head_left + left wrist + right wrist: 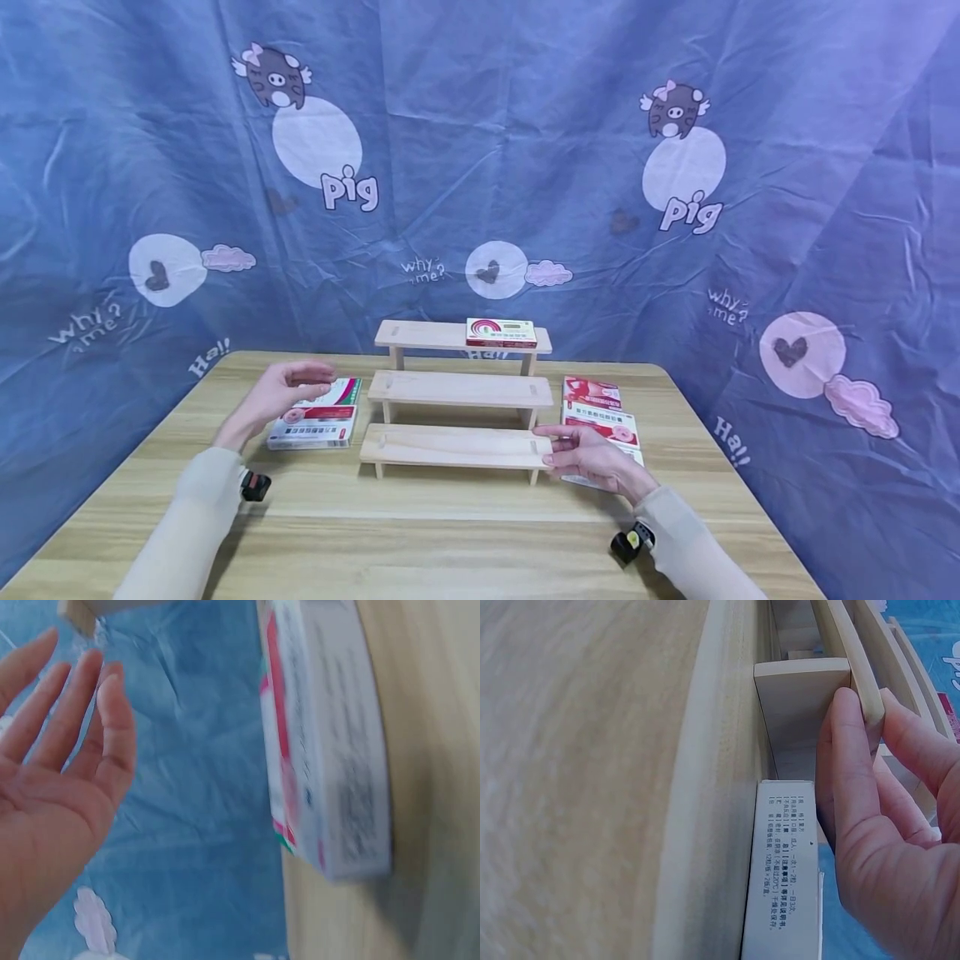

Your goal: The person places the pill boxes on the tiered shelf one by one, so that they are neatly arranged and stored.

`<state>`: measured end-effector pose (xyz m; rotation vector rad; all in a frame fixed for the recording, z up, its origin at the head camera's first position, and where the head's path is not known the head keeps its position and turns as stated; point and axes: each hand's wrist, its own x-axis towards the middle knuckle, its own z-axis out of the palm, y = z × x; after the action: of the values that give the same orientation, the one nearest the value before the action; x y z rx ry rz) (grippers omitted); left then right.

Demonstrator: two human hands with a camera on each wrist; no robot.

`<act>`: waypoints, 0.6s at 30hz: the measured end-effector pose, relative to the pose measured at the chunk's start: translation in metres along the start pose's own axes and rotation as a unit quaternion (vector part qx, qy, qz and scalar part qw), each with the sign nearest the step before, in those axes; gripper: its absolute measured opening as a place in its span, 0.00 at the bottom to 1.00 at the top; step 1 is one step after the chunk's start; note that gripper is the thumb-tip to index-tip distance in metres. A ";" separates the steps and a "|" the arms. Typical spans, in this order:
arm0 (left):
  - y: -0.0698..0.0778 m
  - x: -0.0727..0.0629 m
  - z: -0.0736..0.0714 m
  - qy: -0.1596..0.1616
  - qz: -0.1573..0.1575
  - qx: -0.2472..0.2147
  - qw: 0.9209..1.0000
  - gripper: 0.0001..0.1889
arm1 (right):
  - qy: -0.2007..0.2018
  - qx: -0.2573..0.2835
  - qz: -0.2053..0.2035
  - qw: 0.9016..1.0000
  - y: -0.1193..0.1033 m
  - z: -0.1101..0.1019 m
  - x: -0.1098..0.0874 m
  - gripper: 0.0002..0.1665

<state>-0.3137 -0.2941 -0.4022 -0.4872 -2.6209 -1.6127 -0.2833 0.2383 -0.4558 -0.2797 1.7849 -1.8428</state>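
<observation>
A three-tier wooden display stand (pixel 450 446) stands on the table. My right hand (pixel 596 461) pinches the right end of its lowest board, as the right wrist view (pixel 889 817) also shows. On the right of the top tier lies a red and white medicine box (pixel 501 332). My left hand (pixel 281 392) hovers over the medicine boxes (pixel 311 433) on the left, holding nothing. In the left wrist view its fingers are slightly bent, apart from a white box (pixel 337 742). More medicine boxes (pixel 598 412) lie at the right, partly behind my right hand.
The wooden table (pixel 420 550) reaches back to a blue curtain (pixel 450 125) with printed pigs. Boxes flank the stand on both sides. In the right wrist view, a white box (pixel 781 862) lies close below my fingers. Each wrist wears a small black camera (pixel 255 486).
</observation>
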 end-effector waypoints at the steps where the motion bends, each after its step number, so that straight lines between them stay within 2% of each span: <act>1: -0.003 -0.001 -0.002 -0.005 -0.002 0.003 1.000 0.26 | 0.001 0.000 0.000 1.000 0.000 0.000 0.000 0.34; 8: -0.018 -0.009 -0.013 -0.045 -0.022 0.025 0.998 0.29 | 0.004 -0.002 -0.006 1.000 -0.001 -0.002 0.001 0.32; 14: -0.028 -0.015 -0.017 -0.048 -0.045 0.074 0.995 0.28 | -0.001 0.002 -0.003 1.000 0.000 -0.001 0.001 0.33; 18: -0.035 -0.019 -0.018 -0.048 -0.058 0.074 0.994 0.28 | -0.001 0.002 -0.003 1.000 0.001 -0.001 0.001 0.33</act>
<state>-0.3081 -0.3288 -0.4274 -0.4221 -2.8639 -1.4427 -0.2839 0.2384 -0.4574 -0.2846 1.7812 -1.8492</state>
